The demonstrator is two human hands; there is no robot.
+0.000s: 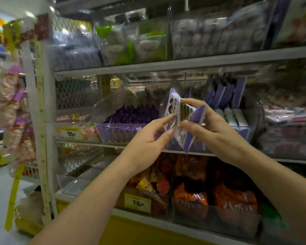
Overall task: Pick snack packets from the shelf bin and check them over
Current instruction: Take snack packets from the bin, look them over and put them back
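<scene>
we hold a fan of snack packets [175,114] in front of the clear bin [120,133], just right of its near rim and above the grey shelf rail [81,142] that carries it. our right hand [207,128] grips the fan, thumb on top and fingers curled round the far side. our left hand [148,137] reaches in with index finger and thumb laid on the front packet; we cannot tell whether they pinch it. there is open air between our forearms and the bin's front.

right of the bin stand upright purple-and-white boxes [224,96], close behind the right hand. below the bin lie orange bags [191,195] and a yellow price tag [137,202]. left of it are a wire mesh panel [72,92] and a hanging strip [16,112] of bagged snacks.

the packets are flat, glossy, purple-edged with white faces; the bin is see-through plastic heaped with crinkled purple wrappers.
</scene>
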